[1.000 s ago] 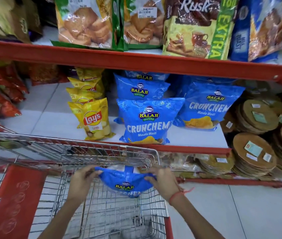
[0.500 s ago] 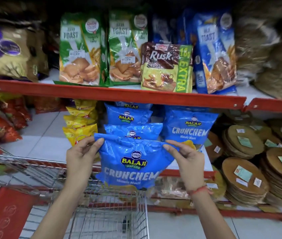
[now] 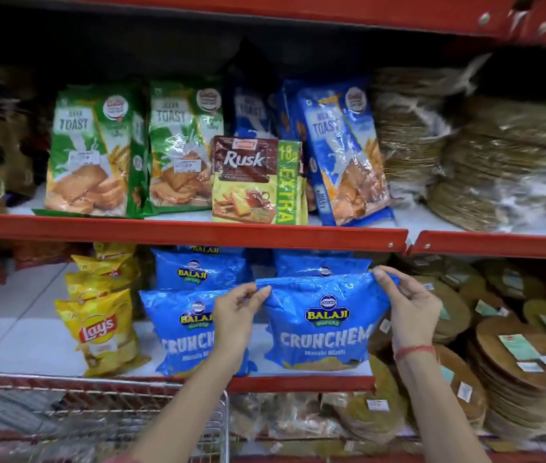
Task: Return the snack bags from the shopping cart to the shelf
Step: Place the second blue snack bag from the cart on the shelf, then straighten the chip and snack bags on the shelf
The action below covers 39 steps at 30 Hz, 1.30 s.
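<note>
Two hands pinching the top seam of the blue Crunchem bag (image 3: 323, 324), its base at the front of the lower shelf (image 3: 298, 384), right of an identical bag (image 3: 184, 332). Likely to tip forward off the edge if released before settling upright. Left hand (image 3: 236, 312) raised from over the cart (image 3: 97, 419), fingers (image 3: 263, 290) closed on the left corner; right hand (image 3: 410, 304) nipping the right corner.
</note>
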Motion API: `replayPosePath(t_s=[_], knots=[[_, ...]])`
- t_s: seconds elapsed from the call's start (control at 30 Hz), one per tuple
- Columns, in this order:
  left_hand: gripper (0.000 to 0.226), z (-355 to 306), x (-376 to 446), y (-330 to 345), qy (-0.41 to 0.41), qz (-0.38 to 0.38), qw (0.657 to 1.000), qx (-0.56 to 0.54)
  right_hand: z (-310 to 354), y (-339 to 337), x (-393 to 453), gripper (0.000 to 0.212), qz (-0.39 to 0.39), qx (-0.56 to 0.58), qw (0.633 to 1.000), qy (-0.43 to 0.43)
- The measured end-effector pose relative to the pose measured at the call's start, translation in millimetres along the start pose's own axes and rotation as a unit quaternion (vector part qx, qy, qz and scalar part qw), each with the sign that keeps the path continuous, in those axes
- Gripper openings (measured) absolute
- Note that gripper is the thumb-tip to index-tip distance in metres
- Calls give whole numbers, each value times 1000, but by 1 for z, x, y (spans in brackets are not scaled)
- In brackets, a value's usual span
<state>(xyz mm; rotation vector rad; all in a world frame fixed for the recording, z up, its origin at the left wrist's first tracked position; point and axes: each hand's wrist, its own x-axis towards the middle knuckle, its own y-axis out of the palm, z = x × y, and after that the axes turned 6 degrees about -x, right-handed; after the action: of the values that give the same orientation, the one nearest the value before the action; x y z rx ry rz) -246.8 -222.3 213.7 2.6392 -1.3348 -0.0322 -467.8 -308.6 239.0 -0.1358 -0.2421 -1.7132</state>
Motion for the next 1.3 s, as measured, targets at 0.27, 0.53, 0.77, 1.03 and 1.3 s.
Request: replayPosePath(t_s=[0.27,0.53,0.77,1.03,1.3], knots=[[14,36,31,27,-58,1,995,84,-56,-1,43,16,-18,-61,996,58],[29,29,30,19,-41,44,985,160,-62,16,33,39,-45,-341,939,-7],[20,0,29,-74,44,10,992,118,-32,104,-30,25,54,-325,904,-272],[17,-30,63,-258,131,-71,921,361,-16,268,-106,9,283,-329,825,-362],[27,-21,133,-343,-26,63,801,595,-12,394,-139,31,449,-589,652,-163]])
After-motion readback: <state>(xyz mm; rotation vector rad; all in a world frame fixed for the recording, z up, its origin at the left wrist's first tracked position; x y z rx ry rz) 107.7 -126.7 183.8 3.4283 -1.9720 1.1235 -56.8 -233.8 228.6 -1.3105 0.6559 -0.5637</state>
